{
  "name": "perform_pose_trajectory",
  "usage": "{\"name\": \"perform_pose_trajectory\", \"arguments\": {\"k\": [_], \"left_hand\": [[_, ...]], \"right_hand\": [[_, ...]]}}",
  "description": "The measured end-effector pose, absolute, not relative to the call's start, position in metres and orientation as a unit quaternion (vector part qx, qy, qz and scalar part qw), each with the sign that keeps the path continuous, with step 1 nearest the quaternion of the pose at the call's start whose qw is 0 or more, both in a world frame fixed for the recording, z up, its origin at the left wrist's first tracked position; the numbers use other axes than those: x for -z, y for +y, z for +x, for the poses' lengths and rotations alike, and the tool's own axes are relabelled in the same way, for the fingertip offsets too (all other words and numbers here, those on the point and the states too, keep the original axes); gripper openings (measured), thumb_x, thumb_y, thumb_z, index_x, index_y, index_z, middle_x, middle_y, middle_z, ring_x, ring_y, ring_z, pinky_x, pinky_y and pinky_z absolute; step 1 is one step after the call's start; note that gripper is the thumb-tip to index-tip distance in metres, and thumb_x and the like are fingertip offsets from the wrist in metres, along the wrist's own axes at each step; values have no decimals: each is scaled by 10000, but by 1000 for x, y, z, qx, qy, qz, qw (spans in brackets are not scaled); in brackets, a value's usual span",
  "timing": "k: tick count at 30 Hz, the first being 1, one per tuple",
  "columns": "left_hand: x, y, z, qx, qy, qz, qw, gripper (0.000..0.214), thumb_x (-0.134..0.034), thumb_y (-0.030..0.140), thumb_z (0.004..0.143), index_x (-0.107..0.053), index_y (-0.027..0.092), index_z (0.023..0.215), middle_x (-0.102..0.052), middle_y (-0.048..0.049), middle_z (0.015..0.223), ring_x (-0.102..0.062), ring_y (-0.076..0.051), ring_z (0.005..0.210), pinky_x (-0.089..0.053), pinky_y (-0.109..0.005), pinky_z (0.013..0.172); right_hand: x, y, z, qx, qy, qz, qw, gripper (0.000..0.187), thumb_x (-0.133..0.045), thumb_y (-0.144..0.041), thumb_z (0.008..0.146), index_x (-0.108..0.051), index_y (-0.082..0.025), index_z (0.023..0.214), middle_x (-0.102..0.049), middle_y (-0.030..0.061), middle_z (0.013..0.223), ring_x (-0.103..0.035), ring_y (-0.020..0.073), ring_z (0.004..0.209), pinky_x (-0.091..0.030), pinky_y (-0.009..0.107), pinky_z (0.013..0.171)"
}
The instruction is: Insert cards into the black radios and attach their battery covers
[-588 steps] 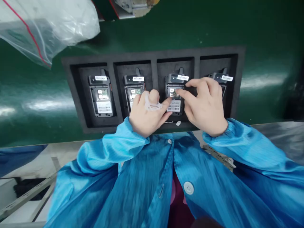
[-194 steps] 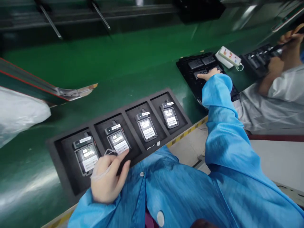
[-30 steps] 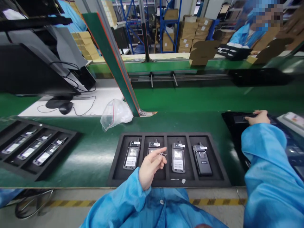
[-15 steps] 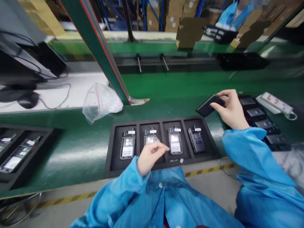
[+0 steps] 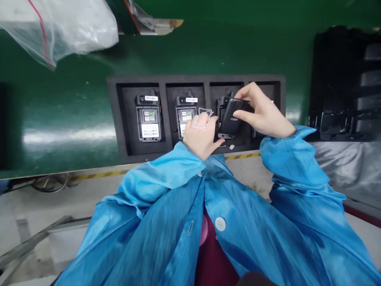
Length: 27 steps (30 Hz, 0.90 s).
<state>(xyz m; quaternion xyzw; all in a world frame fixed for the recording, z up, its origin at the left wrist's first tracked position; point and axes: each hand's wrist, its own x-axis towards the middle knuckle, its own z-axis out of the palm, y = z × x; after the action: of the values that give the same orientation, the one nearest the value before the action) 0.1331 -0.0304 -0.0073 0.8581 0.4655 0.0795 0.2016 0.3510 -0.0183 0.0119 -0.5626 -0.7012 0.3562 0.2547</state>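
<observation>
My right hand pinches a black battery with pale lettering, between thumb and fingers. It is tilted over the handheld radio in the third compartment of a dark foam tray, hiding much of that radio. My left hand is between the second and third compartments, thumb and index finger apart. A thin white looped strip lies across its fingers. Under its fingertips, partly covered, is the second radio, its back exposed. The first radio shows its white label. My right hand mostly covers the fourth compartment.
A clear plastic bag lies at the upper left, beside the foot of a post. Black trays stand to the right on the green bench. A small white scrap sits at the foam tray's front edge.
My right hand has brought the battery from the right over the third radio. My left hand has opened from a pinch. The view has tipped downward, closer to the tray.
</observation>
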Motion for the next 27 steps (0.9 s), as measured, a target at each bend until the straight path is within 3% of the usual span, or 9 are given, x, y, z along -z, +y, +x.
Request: {"name": "perform_pose_trajectory", "arguments": {"k": [7, 13, 19, 27], "left_hand": [[8, -30, 134, -65, 463, 862, 195, 593, -694, 469, 808, -539, 174, 1298, -538, -119, 1173, -495, -306, 1102, -393, -412, 920], [9, -31, 135, -57, 465, 862, 195, 617, -694, 471, 808, -522, 159, 1311, -527, -131, 1209, -479, -312, 1113, -378, -421, 927], [9, -32, 135, -56, 465, 862, 191, 585, -681, 466, 818, -531, 159, 1293, -535, -126, 1200, -482, -310, 1097, -371, -422, 904], [8, -33, 136, -47, 463, 865, 186, 583, -671, 470, 822, -530, 154, 1292, -532, -132, 1210, -476, -311, 1098, -369, -416, 894]], "right_hand": [[-4, -21, 344, -250, -746, -594, 166, 342, -582, -384, 882, -518, -204, 1165, -566, 66, 1139, -534, 274, 1071, -443, 523, 995], [7, -36, 328, -122, -755, -634, 114, 437, -492, -463, 946, -499, -184, 1283, -456, 132, 1264, -412, 342, 1202, -365, 572, 1035], [18, -48, 317, -55, -749, -649, 118, 462, -411, -444, 985, -463, -186, 1365, -453, 143, 1299, -425, 334, 1199, -389, 542, 1007], [19, -52, 307, -25, -750, -652, 105, 383, -345, -316, 992, -475, -187, 1328, -493, 135, 1171, -474, 311, 1115, -452, 527, 944]]}}
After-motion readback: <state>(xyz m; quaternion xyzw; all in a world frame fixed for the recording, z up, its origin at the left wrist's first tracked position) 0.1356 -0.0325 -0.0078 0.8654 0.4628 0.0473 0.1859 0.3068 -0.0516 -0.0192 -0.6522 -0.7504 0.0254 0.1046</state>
